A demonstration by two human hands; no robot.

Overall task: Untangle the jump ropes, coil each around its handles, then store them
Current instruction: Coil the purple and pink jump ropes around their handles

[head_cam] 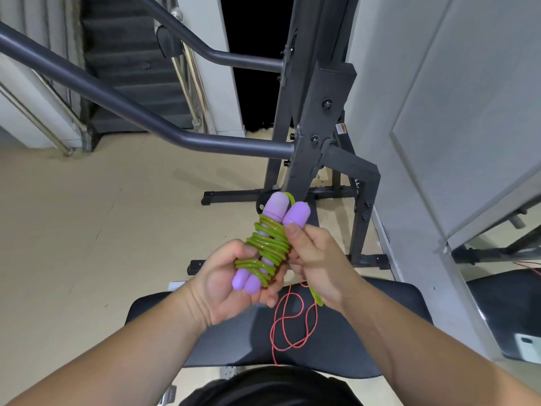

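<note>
The left hand and the right hand hold two purple handles wrapped in a green rope above a red rope.

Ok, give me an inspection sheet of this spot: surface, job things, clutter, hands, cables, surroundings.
Surface: black padded bench, a red jump rope lying loose on it.
Job's things: green jump rope coiled around its two purple handles; a short green tail hangs below.
Clutter: white object at the right edge, unclear what.
Hands: left hand cradles the bundle's lower end; right hand pinches the coil.
Cables: nothing seen.
Surroundings: dark metal rack, stairs, tiled floor.
</note>
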